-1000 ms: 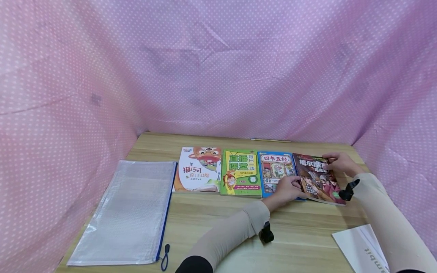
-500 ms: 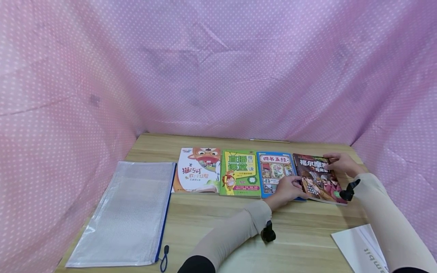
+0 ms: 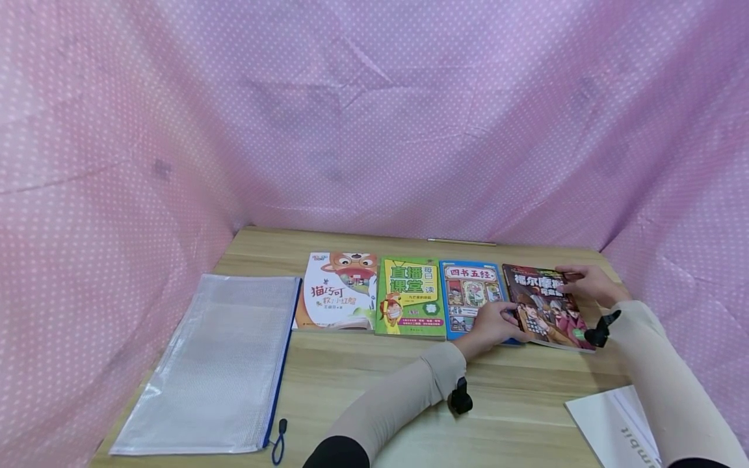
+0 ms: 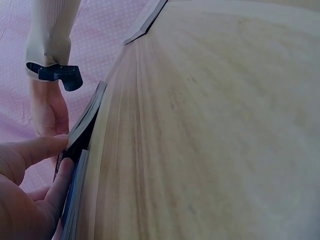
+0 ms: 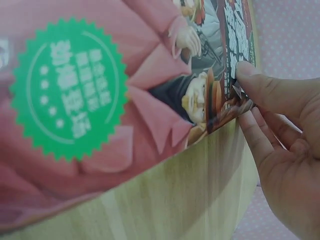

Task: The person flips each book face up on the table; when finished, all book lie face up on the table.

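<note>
A dark comic-style book [image 3: 544, 312] lies tilted at the right end of a row of books, partly raised off the table. My right hand [image 3: 591, 284] pinches its right edge; in the right wrist view the thumb [image 5: 248, 70] is on the cover and the fingers are beneath. My left hand [image 3: 493, 325] pinches the lower left corner of the same book; in the left wrist view, thumb and finger lie either side of its edge. Just left, and partly covered by that hand, is a blue book [image 3: 475, 292]. Beyond it lie a green book [image 3: 411, 299] and a white-and-orange book [image 3: 338, 292].
A translucent mesh zip pouch [image 3: 210, 364] with a blue edge lies at the left of the wooden table [image 3: 363, 370]. A white booklet [image 3: 614, 422] is at the lower right. A pencil-like stick [image 3: 462, 242] lies along the back edge, before a pink dotted curtain [image 3: 374, 130].
Both hands keep their hold on the dark book. The right hand and the book have shifted very slightly right; the other books have not visibly moved.
</note>
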`<state>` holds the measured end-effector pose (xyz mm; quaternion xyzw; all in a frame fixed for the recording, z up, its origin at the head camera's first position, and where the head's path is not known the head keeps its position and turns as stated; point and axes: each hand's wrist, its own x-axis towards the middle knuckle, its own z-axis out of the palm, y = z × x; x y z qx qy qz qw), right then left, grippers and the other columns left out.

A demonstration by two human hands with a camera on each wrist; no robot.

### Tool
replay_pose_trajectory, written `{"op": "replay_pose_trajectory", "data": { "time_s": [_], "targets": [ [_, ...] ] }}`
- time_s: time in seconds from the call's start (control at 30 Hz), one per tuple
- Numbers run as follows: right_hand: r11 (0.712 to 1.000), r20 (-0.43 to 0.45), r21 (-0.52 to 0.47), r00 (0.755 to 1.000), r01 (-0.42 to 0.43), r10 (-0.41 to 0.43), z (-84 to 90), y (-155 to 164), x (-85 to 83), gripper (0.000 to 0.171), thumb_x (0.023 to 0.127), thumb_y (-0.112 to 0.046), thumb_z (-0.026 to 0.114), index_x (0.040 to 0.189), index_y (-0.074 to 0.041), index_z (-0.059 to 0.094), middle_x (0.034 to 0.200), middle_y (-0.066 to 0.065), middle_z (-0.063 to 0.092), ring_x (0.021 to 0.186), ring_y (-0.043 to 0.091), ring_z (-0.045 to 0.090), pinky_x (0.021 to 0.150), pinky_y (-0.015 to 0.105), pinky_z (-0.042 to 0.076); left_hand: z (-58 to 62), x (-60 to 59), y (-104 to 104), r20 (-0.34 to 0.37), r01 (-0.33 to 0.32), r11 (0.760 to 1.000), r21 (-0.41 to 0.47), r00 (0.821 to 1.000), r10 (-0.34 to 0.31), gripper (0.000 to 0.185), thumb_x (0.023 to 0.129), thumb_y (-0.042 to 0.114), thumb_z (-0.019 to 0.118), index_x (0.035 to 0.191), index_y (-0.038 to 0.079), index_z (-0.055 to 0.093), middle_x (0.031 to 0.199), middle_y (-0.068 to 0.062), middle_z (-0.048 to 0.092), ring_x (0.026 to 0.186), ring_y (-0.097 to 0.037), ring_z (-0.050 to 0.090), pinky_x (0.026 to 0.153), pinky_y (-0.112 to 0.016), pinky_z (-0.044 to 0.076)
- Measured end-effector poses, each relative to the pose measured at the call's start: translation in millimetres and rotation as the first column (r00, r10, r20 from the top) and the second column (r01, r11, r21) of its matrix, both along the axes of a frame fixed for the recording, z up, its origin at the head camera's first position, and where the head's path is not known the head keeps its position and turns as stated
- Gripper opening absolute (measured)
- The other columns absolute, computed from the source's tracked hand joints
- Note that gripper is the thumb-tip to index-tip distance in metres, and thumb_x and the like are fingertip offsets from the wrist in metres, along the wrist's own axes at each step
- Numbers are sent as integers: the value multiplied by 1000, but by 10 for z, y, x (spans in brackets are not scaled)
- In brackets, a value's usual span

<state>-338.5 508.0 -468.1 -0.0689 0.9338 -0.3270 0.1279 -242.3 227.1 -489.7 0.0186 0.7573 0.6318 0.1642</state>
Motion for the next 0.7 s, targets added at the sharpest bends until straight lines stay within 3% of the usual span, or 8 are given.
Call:
{"op": "replay_pose_trajectory", "data": {
  "time_s": [0.7],
  "targets": [
    [999,3,33,999,32,-32,85,-88,41,65,97,-12,69,147,15,37,147,45,36,133,59,41,74,6,41,-7,-38,-25,-30,52,999,13,998,-52,60,68,-2,92,123,12,72,73,4,64,62,-9,58,60,-23,51]
  ]
}}
